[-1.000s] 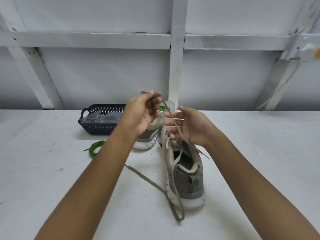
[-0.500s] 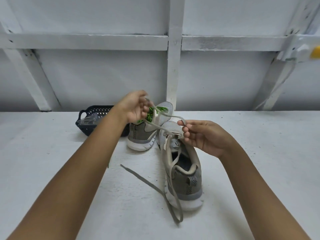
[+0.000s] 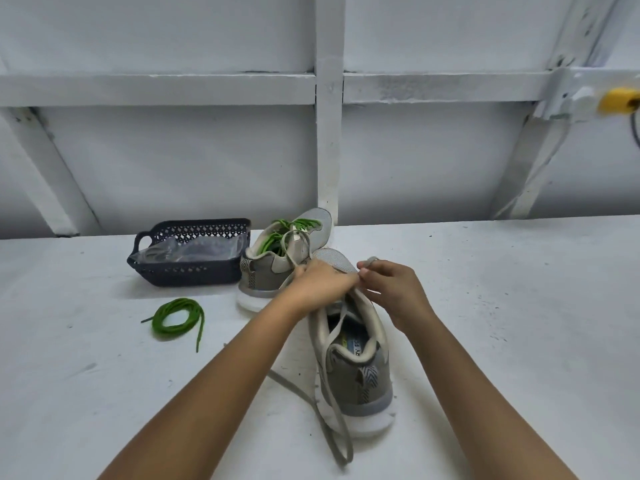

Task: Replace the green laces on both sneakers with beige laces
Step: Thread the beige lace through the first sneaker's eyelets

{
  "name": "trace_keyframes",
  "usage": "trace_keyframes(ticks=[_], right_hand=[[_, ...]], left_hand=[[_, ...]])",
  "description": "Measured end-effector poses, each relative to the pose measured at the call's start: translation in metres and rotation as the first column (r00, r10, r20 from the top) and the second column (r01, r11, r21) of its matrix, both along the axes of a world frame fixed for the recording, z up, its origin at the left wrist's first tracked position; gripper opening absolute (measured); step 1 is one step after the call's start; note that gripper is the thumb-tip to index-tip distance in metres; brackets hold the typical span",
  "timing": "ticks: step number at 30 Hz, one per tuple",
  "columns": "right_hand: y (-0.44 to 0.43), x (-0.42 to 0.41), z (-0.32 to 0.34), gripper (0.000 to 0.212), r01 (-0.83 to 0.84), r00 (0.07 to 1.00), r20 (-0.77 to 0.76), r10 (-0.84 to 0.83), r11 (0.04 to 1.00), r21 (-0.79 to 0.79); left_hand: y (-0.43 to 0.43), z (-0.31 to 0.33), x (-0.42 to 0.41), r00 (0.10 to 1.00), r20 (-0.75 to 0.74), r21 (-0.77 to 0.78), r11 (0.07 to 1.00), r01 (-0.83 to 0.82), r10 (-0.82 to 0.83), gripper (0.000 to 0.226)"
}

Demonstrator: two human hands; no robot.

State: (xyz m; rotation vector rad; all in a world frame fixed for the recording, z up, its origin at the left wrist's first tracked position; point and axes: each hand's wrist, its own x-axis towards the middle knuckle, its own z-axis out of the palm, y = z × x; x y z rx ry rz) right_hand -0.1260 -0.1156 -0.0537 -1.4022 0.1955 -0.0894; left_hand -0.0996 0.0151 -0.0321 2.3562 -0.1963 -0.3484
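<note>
A grey sneaker stands in the middle of the white table, heel toward me, with a beige lace hanging out of it and looping down past the heel. My left hand grips the beige lace over the sneaker's eyelets. My right hand pinches the lace's other part just right of it. Behind stands the second grey sneaker, threaded with a green lace. A loose green lace lies coiled on the table to the left.
A dark plastic basket holding clear plastic bags sits at the back left, beside the second sneaker. A white wall with beams rises behind the table. A yellow fitting is on the wall at far right.
My left hand came down from above the far sneaker to the near sneaker's eyelets, next to my right hand. The raised lace has been drawn down. The coiled green lace is uncovered again.
</note>
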Motion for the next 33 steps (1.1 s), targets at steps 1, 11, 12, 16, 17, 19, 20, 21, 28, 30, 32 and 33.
trace_keyframes(ticks=[1,11,12,16,17,19,20,21,28,30,32,33], right_hand=[[0.003,0.001,-0.002,0.018,0.021,1.0,0.006,-0.021,1.0,0.005],[0.013,0.008,-0.019,0.015,0.183,0.982,0.036,-0.183,0.983,0.0],[0.013,0.008,-0.02,0.015,0.191,0.981,0.044,-0.19,0.981,-0.015],[0.013,0.008,-0.023,0.013,0.195,0.979,0.069,-0.189,0.978,-0.081],[0.013,0.008,-0.024,0.014,0.195,0.979,0.075,-0.188,0.976,-0.1],[0.013,0.007,-0.025,0.015,0.194,0.979,0.082,-0.185,0.973,-0.124],[0.012,0.006,-0.026,0.014,0.195,0.979,0.085,-0.186,0.973,-0.124],[0.012,0.006,-0.026,0.014,0.197,0.978,0.09,-0.186,0.972,-0.125],[0.012,0.005,-0.029,0.015,0.204,0.976,0.112,-0.185,0.961,-0.187],[0.011,0.005,-0.03,0.014,0.214,0.975,0.108,-0.194,0.952,-0.217],[0.01,0.006,-0.031,0.011,0.229,0.972,0.109,-0.207,0.939,-0.256],[0.01,0.006,-0.031,0.01,0.232,0.972,0.107,-0.211,0.935,-0.267]], left_hand=[[0.002,-0.001,-0.003,0.998,-0.054,-0.137,0.99,-0.031,0.024,0.048],[0.012,-0.01,-0.008,0.949,-0.311,-0.579,0.783,-0.227,0.044,0.041],[0.012,-0.01,-0.008,0.948,-0.314,-0.592,0.77,-0.238,0.051,0.041],[0.011,-0.008,-0.009,0.937,-0.344,-0.611,0.744,-0.272,0.06,0.046],[0.011,-0.008,-0.01,0.935,-0.35,-0.608,0.745,-0.274,0.058,0.048],[0.01,-0.008,-0.009,0.931,-0.36,-0.605,0.745,-0.281,0.059,0.05],[0.01,-0.009,-0.008,0.932,-0.359,-0.603,0.749,-0.276,0.054,0.051],[0.01,-0.009,-0.008,0.933,-0.357,-0.6,0.753,-0.268,0.047,0.051],[0.008,-0.007,-0.011,0.928,-0.366,-0.596,0.75,-0.287,0.064,0.05],[0.007,-0.006,-0.012,0.937,-0.346,-0.577,0.775,-0.259,0.055,0.039],[0.005,-0.002,-0.015,0.955,-0.289,-0.539,0.815,-0.215,0.061,0.025],[0.003,-0.001,-0.015,0.962,-0.263,-0.517,0.83,-0.209,0.078,0.023]])
